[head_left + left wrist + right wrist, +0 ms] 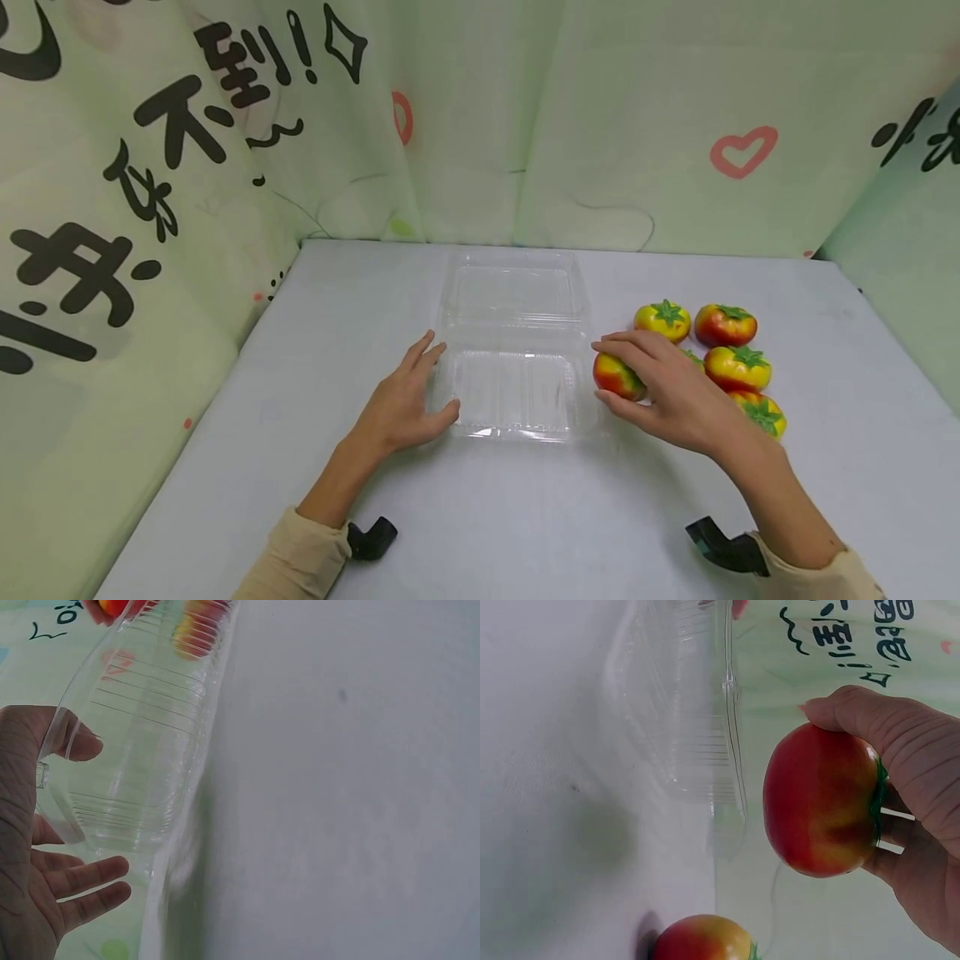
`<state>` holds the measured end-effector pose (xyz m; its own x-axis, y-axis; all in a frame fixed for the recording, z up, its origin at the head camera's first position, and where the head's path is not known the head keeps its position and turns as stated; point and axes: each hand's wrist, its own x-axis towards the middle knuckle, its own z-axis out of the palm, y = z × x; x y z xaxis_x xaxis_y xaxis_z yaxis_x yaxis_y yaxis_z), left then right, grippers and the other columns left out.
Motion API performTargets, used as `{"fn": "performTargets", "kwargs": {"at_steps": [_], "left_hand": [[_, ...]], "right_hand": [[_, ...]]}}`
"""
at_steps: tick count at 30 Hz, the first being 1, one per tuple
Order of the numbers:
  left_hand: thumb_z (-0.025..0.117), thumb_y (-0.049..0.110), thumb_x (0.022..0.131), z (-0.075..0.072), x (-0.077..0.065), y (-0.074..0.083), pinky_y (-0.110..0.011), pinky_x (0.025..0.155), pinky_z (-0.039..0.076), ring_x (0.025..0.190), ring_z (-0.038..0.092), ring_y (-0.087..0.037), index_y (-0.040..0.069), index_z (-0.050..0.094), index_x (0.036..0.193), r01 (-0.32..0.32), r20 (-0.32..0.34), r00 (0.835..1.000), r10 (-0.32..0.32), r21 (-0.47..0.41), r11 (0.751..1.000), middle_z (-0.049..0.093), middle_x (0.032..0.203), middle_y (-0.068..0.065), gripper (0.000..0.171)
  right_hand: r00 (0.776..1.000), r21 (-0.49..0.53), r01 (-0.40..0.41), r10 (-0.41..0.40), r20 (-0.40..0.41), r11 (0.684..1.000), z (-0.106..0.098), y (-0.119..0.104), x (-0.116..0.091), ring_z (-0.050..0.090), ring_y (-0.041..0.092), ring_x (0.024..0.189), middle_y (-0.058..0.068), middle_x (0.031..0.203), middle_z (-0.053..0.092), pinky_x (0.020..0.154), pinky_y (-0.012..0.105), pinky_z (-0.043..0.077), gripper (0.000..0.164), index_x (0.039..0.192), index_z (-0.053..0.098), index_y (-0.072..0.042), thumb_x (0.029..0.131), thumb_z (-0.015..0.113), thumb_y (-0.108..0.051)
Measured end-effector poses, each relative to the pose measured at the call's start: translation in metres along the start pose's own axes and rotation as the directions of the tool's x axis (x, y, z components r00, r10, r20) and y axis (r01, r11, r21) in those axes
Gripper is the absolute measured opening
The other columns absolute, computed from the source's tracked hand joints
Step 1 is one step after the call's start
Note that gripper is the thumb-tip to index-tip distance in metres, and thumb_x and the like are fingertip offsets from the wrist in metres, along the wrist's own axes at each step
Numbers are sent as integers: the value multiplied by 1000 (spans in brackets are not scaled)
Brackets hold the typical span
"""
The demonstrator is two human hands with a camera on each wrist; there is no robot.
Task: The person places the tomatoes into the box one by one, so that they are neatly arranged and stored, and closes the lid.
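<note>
My right hand (pixel 671 392) grips a red-and-yellow persimmon (pixel 821 802) with a green leafy top, thumb on one side and fingers on the other. It holds the fruit just right of a clear plastic clamshell box (pixel 517 392). The box lies open, its lid (pixel 517 287) folded back toward the far side. At the box's left edge is my left hand (pixel 405 408), fingers spread and fairly straight. In the left wrist view, the left thumb (pixel 86 746) overlaps the clear rim and the other fingers extend beside the box.
Several more persimmons sit at the right of the table, among them a yellow one (pixel 663 321), a red one (pixel 725 325) and a mixed one (pixel 738 368). The white table (pixel 525 517) backs onto a pale green curtain (pixel 637 125) with printed writing and hearts.
</note>
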<state>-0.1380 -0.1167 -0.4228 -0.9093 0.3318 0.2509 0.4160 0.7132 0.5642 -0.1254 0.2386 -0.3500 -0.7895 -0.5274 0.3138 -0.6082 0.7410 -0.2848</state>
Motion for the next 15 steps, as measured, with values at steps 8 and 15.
{"fn": "performTargets", "kwargs": {"at_steps": [8, 15], "left_hand": [[73, 25, 84, 2, 0, 0, -48, 80, 60, 102, 72, -34, 1, 48, 149, -2, -13, 1000, 2, -29, 1000, 37, 162, -18, 74], [73, 24, 84, 4, 0, -2, -47, 79, 60, 107, 71, -32, 1, 49, 149, -9, -26, 1000, 8, -39, 999, 37, 162, -17, 73]], "right_hand": [[1000, 26, 23, -22, -21, 999, 4, -6, 8, 57, 28, 119, 10, 132, 61, 91, 51, 59, 56, 133, 63, -9, 82, 86, -18], [1000, 38, 17, -16, -24, 999, 6, -9, 12, 56, 28, 120, 10, 133, 61, 91, 50, 59, 55, 133, 63, -10, 83, 85, -19]]}}
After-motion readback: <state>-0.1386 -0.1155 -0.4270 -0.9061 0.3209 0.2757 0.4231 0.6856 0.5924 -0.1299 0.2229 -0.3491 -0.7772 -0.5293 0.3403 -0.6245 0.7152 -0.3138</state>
